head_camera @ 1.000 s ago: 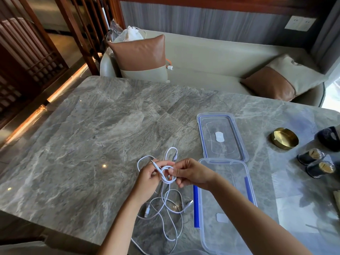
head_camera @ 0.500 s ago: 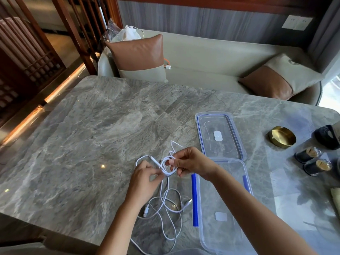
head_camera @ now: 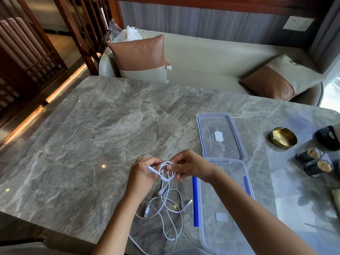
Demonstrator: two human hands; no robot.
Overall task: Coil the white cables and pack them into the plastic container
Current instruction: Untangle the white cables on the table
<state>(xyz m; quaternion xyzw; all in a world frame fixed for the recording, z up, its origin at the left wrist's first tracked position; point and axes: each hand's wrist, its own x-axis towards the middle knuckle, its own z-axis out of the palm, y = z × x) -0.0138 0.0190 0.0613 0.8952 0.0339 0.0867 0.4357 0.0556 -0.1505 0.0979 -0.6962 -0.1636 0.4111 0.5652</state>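
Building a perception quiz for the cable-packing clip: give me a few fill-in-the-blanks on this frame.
The left hand and the right hand both hold a small ____ of white cable. The plastic container holds ____ cables. Its lid lies on the table just ____ the container, seen from the person. The loose cables lie to the container's ____.
Missing: coil; no; beyond; left.
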